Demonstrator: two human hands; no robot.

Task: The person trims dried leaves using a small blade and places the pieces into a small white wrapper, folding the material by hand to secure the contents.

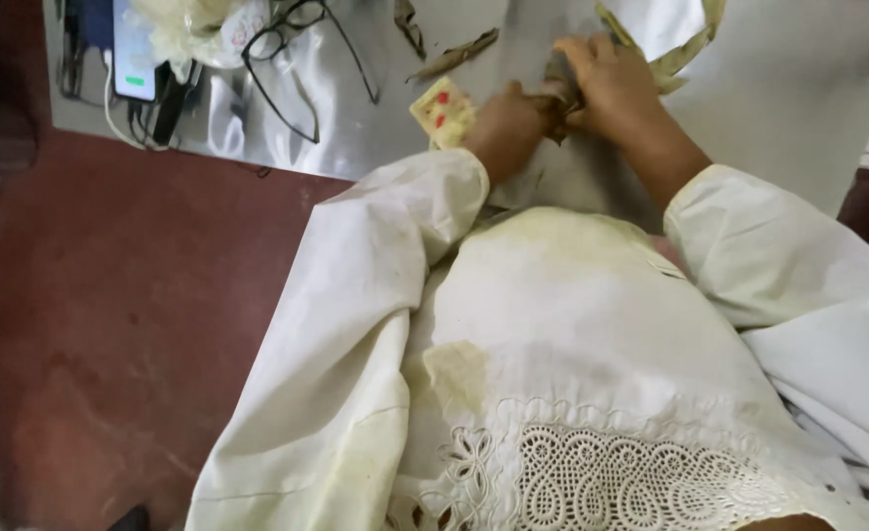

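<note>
Both closed: left hand (pixel 501 126) and right hand (pixel 607 79) gripping dark dried leaf bundle (pixel 558 93), near pale grey sheet (pixel 779 88).

two hands (pixel 562 103), one phone (pixel 134 49), one eyeglasses (pixel 292 39)

Left hand (pixel 506 126), right hand (pixel 611 84) gripping dried leaf (pixel 558 98).

We see a phone (pixel 133 47) lying at the far left on the grey sheet (pixel 798 88), its upright rectangular screen pale blue-white with a small green bar low down. Nearer the middle, just left of the left hand (pixel 505 126), sits a small squarish pale-yellow packet (pixel 441 110) with red spots.
</note>
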